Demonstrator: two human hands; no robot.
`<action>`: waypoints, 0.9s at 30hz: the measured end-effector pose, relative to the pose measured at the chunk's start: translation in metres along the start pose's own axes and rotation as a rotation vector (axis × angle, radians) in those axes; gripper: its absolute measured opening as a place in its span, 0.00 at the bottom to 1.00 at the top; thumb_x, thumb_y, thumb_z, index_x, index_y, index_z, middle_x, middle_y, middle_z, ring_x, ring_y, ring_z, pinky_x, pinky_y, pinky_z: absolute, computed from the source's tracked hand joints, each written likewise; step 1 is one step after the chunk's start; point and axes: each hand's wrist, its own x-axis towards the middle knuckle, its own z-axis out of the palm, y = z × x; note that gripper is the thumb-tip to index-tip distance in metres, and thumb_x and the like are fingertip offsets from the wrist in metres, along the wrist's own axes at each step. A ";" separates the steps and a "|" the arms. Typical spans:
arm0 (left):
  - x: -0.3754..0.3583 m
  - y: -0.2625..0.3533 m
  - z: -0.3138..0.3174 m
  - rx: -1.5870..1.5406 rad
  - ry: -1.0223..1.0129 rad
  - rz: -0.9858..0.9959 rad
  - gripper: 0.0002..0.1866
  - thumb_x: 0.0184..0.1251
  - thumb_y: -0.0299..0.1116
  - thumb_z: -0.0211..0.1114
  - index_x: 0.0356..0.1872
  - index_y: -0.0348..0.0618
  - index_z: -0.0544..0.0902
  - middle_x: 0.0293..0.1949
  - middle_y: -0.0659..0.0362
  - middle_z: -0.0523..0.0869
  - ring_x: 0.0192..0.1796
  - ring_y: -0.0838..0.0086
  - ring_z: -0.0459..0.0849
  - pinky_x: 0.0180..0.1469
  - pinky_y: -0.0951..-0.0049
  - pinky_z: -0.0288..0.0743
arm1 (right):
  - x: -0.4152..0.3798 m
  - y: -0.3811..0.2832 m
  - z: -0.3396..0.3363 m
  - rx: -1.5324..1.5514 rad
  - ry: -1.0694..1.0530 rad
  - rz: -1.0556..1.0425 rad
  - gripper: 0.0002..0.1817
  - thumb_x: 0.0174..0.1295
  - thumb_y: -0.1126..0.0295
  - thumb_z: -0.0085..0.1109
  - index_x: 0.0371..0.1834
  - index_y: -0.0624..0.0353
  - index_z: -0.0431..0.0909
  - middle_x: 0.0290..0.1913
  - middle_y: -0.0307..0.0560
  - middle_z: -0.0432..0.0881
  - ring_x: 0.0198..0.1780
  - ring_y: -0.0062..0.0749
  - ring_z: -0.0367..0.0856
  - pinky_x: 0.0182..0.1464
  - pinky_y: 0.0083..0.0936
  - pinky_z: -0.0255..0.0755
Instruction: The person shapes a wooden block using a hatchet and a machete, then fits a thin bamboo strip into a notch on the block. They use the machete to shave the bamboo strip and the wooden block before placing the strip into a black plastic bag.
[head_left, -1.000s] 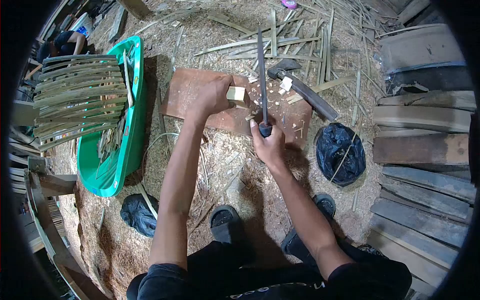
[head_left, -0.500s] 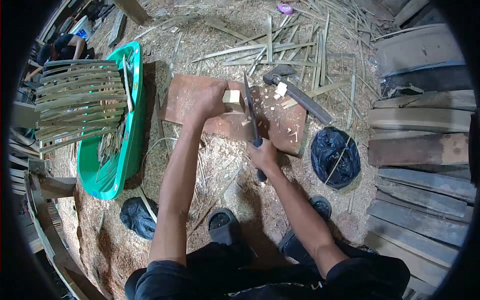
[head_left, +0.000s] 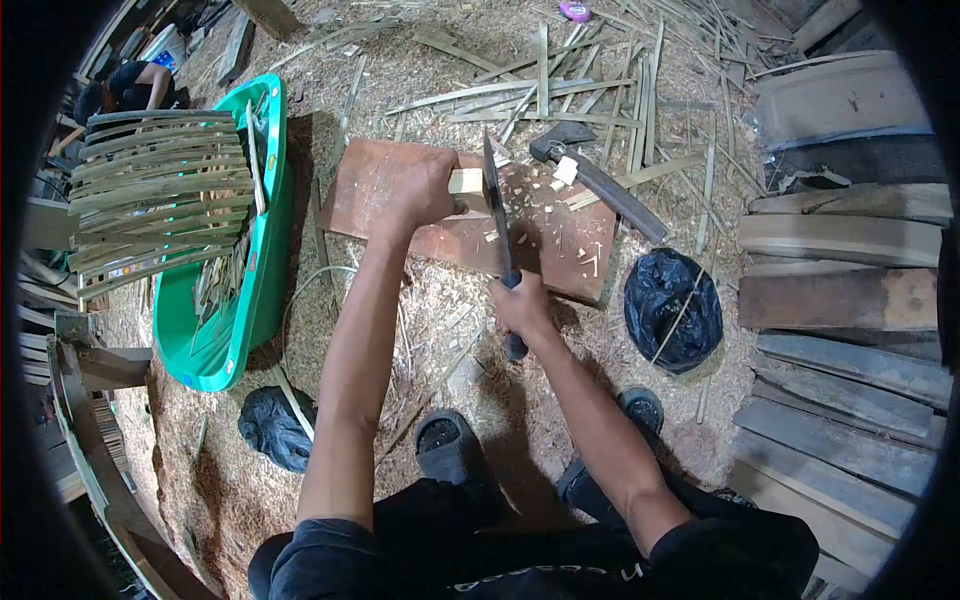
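While both sandals (head_left: 447, 447) stand at lower centre, the right hand (head_left: 522, 305), nearer the camera, sits mid-frame with its fingers wrapped round the dark handle of a knife (head_left: 499, 205). Blade points up-frame, tip leaning slightly left. Left hand (head_left: 425, 190), upper centre: fingers closed round a pale wood block (head_left: 466, 181). Block protrudes right of these fingers, immediately left of the blade; exposed part runs roughly crosswise to it. Full length hidden by the hand; blade-to-block contact, cannot tell. Beneath: reddish-brown board (head_left: 360, 170), chips scattered over its right part. Room for moving: chip-strewn floor between the board's near edge and the sandals. Limits: black bag (head_left: 672, 310) off the board's lower right corner; hatchet (head_left: 612, 190) at its upper right. Farther, wood strips (head_left: 540, 95) across the top; green tub (head_left: 272, 200) at left, apart from the board.
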 end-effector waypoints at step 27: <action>-0.034 -0.026 -0.015 -0.816 0.219 -0.215 0.28 0.48 0.29 0.81 0.51 0.37 0.77 0.44 0.54 0.87 0.45 0.69 0.87 0.49 0.69 0.82 | 0.021 0.022 -0.021 -0.329 0.095 -0.044 0.24 0.63 0.50 0.62 0.41 0.65 0.80 0.32 0.62 0.85 0.37 0.56 0.86 0.42 0.45 0.78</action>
